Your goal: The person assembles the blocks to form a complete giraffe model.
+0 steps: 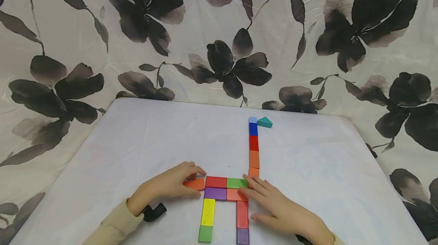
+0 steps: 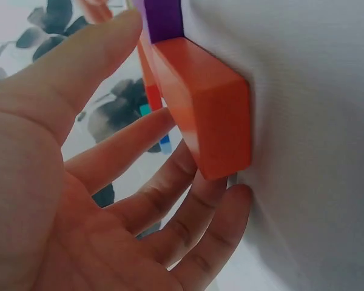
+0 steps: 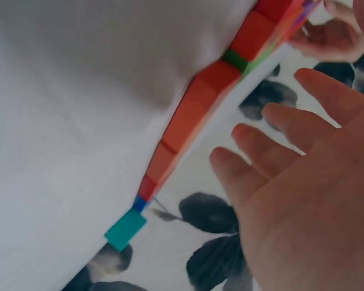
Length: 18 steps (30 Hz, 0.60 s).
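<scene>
Flat coloured blocks lie in a figure on the white table. My left hand (image 1: 172, 182) is at its left end, around an orange block (image 1: 194, 184) that adjoins the red block (image 1: 216, 182) and purple block (image 1: 215, 194). In the left wrist view the fingers, loosely bent, reach along the far side of that orange block (image 2: 215, 115), and the thumb stands apart from it. My right hand (image 1: 277, 203) has its fingers spread, the fingertips over the green block (image 1: 236, 183) and the salmon block (image 1: 234, 195). It partly covers the lower end of the upright column.
The column runs up through an orange block (image 1: 254, 159), a red block (image 1: 253, 143) and a blue block (image 1: 253, 129) to a teal triangle (image 1: 265, 122). Two legs extend down: yellow block (image 1: 207, 212) over green, red block (image 1: 242, 214) over purple. Floral cloth (image 1: 219, 28) hangs behind.
</scene>
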### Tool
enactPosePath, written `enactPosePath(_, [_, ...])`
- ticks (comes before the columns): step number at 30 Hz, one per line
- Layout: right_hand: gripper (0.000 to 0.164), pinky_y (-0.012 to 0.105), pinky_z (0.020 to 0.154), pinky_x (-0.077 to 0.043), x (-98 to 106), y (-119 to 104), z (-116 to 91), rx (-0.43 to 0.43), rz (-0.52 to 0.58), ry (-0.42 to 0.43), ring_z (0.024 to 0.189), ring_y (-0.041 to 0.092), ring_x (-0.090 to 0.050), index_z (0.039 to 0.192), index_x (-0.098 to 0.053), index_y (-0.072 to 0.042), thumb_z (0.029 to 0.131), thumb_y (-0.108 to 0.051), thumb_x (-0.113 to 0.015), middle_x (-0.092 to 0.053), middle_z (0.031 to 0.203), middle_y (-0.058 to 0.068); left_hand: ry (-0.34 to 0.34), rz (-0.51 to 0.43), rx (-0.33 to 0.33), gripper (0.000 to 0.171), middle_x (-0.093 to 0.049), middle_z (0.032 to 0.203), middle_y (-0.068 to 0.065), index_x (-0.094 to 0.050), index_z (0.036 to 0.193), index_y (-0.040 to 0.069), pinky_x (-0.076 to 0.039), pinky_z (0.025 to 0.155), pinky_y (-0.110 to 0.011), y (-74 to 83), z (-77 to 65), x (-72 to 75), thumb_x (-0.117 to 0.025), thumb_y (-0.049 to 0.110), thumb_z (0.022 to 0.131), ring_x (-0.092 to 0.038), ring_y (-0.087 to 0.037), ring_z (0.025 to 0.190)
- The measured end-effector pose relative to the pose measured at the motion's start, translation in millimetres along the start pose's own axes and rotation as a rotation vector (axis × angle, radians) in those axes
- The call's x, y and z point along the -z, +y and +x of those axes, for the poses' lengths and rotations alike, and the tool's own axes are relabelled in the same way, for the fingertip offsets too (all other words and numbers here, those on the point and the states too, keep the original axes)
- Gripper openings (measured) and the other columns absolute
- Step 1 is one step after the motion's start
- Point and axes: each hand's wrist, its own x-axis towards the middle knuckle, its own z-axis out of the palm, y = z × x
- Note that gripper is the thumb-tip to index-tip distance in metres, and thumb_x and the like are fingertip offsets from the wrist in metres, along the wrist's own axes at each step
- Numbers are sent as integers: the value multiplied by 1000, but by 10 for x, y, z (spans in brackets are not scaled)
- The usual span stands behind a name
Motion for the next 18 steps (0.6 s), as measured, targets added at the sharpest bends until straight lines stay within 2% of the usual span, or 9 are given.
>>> enactPosePath(3, [58,52,109,-35,69,59,-20,37,-11,103,146,25,-28,152,-41,-23,99,-34,-61,-26,162,1,0,19,1,46,-53,96,9,-64,123,14,-47,79,-29,-18,-13,-18,-78,33,84,-50,-12,92])
enactPosePath(6, [52,46,102,-44,148,109,-38,68,-23,251,139,20,-41,147,-48,-23,98,-27,-64,-40,155,1,9,41,-10,40,-52,93,9,-66,121,15,-46,77,-28,-28,-9,-41,-77,31,86,-49,-11,90])
enactPosePath(9, [45,42,97,-49,246,182,-40,98,40,405,129,18,-52,140,-57,-24,96,-17,-67,-54,142,-3,21,48,-22,36,-51,92,9,-67,119,16,-45,75,-27,-35,-3,-56,-76,29,87,-49,-11,88])
enactPosePath(11, [38,38,95,-51,315,268,-28,99,133,489,120,16,-59,133,-62,-21,96,-12,-65,-62,131,-3,29,45,-29,34,-51,91,9,-68,117,16,-44,74,-26,-39,3,-57,-76,29,87,-49,-11,87])
enactPosePath(13, [29,32,92,-51,367,379,-8,75,287,536,111,16,-64,126,-66,-14,98,-9,-63,-68,122,1,36,41,-36,33,-51,92,8,-68,117,15,-44,73,-26,-45,10,-56,-76,29,87,-49,-12,86])
enactPosePath(15, [24,31,90,-53,395,503,22,37,455,553,104,21,-67,122,-67,-6,100,-10,-59,-70,116,10,41,39,-38,33,-52,92,8,-68,116,15,-43,73,-26,-49,16,-52,-76,30,88,-49,-12,86])
enactPosePath(18, [31,34,87,-54,386,682,83,-29,724,538,98,25,-69,123,-61,8,103,-15,-55,-69,112,20,36,27,-42,33,-51,91,7,-69,115,14,-43,72,-27,-55,23,-51,-76,30,87,-49,-12,85])
